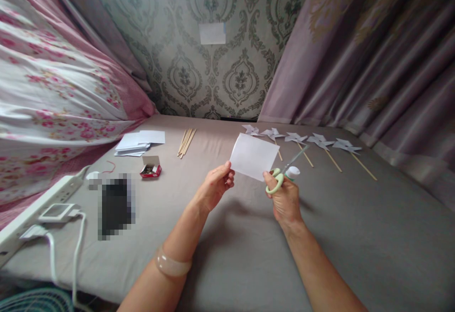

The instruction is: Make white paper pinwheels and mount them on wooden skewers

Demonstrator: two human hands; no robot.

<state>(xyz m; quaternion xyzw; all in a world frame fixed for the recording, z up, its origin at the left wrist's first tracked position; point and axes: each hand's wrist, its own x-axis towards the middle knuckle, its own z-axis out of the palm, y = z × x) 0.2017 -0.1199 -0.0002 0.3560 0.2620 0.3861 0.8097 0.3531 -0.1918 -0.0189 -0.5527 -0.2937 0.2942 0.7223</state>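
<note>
A white sheet of paper (254,156) is held up over the bed by both hands. My left hand (217,184) pinches its lower left corner between thumb and fingers. At the lower right corner, my right hand (286,196) grips the paper's edge and also carries scissors (275,183) with pale green handles. The scissor blades point up and to the right, away from the sheet. Behind the right hand, a bottle with a white cap (293,172) is partly hidden.
Several paper pinwheels (320,140) on sticks lie at the back right. A paper stack (133,144), wooden sticks (186,142) and a small red box (151,169) of metal pieces lie left. A power strip (42,208) with cables runs along the left edge, near a blurred dark object (116,206).
</note>
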